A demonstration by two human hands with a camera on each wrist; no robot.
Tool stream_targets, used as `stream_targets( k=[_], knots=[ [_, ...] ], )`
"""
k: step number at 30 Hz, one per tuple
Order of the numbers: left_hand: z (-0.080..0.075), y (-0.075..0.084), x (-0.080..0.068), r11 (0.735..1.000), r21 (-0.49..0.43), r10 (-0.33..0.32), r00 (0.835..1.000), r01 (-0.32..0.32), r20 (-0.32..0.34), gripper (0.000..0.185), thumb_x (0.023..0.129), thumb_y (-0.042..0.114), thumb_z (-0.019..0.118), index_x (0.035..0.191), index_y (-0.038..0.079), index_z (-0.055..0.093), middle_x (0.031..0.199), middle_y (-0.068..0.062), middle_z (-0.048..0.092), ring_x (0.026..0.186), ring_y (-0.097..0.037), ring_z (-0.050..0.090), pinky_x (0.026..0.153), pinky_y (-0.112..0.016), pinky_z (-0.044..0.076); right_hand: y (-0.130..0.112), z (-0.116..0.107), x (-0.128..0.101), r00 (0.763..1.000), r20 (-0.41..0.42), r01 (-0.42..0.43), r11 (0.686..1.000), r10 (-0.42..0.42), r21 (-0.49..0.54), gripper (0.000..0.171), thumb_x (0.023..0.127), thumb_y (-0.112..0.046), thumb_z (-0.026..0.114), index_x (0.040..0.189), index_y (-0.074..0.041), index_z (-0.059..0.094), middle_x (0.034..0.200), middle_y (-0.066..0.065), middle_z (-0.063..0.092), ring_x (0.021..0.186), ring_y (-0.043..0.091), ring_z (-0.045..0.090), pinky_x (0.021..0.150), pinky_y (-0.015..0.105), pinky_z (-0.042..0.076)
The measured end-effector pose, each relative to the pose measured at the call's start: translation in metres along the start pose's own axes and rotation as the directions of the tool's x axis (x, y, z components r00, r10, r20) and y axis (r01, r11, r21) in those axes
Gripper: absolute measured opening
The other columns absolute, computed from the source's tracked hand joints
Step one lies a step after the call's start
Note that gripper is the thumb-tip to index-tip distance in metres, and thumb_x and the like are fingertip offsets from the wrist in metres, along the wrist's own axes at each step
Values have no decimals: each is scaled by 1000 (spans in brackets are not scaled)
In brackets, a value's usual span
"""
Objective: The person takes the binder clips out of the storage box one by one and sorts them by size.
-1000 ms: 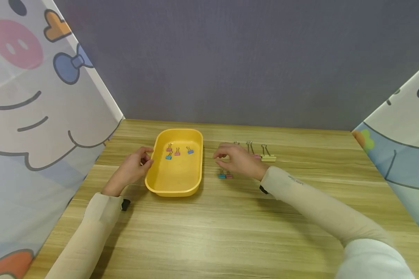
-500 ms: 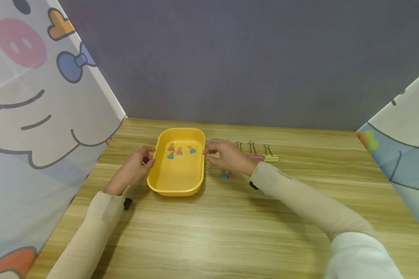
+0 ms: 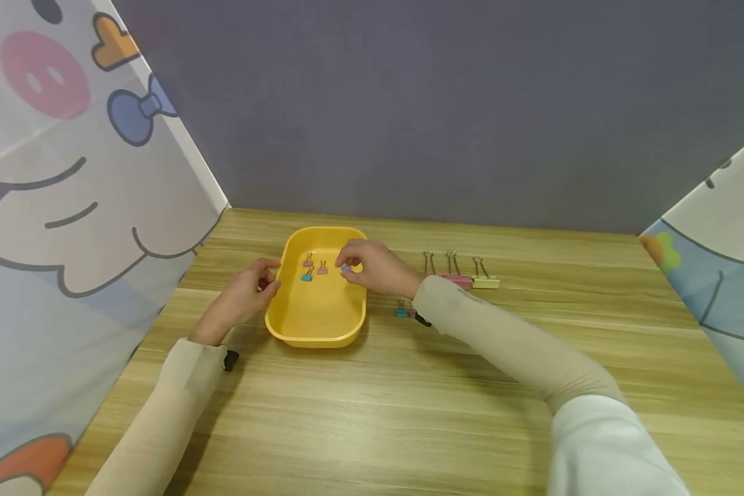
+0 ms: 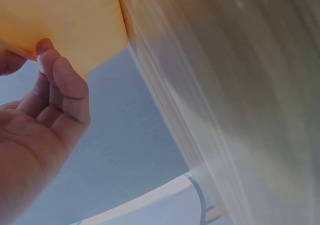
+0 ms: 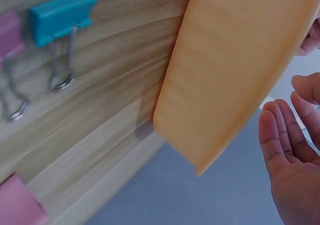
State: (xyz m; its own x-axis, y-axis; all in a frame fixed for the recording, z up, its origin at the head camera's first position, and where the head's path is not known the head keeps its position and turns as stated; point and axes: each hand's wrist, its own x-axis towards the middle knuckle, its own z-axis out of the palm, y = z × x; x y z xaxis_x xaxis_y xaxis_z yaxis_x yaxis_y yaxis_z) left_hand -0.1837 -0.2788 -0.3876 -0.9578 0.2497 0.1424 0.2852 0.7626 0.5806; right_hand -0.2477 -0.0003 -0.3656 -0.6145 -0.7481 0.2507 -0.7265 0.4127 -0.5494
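Since 1 s ago the right hand has crossed from the table clips to over the yellow tray, pinching a blue clip above the far right corner; left hand grips the left rim. Left wrist: fingers curl on the tray edge. Right wrist: tray lies left of the hand, a teal clip on the table; grip itself not shown.
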Motion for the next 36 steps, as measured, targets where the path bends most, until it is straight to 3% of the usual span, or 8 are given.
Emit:
stream_targets(
  k=[9, 17, 26, 36],
  knots=[
    [-1, 1, 0, 1000, -2, -8, 1000, 8, -1, 35, 93, 4, 56, 126, -7, 47, 84, -9, 56, 73, -21, 54, 66, -36, 46, -4, 9, 21, 999, 33, -7, 1000, 7, -2, 12, 87, -9, 67, 99, -7, 68, 98, 9, 64, 90, 22, 60, 79, 25, 45],
    [-1, 2, -1, 1000, 1, -11, 1000, 11, -5, 35, 94, 5, 56, 125, -7, 47, 83, -8, 56, 72, -21, 53, 65, -35, 46, -2, 21, 43, 998, 58, -32, 999, 34, -34, 15, 86, -14, 70, 98, -6, 69, 95, 3, 64, 86, 13, 58, 78, 22, 45],
    [0, 3, -1, 1000, -13, -26, 1000, 26, 1, 36, 93, 5, 56, 126, -7, 47, 83, -9, 57, 73, -21, 55, 65, -35, 47, 5, 28, 58, 992, 112, -51, 998, 56, -47, 15, 85, -10, 71, 98, -3, 69, 98, 7, 65, 86, 16, 58, 78, 25, 45],
    [1, 3, -1, 1000, -2, -19, 1000, 19, -7, 35, 92, 4, 57, 125, -7, 48, 83, -9, 58, 70, -20, 53, 64, -34, 46, 12, 37, 73, 975, 190, -115, 993, 119, -33, 14, 85, -6, 69, 99, -7, 70, 106, 2, 66, 87, 13, 55, 77, 25, 45]
  ],
)
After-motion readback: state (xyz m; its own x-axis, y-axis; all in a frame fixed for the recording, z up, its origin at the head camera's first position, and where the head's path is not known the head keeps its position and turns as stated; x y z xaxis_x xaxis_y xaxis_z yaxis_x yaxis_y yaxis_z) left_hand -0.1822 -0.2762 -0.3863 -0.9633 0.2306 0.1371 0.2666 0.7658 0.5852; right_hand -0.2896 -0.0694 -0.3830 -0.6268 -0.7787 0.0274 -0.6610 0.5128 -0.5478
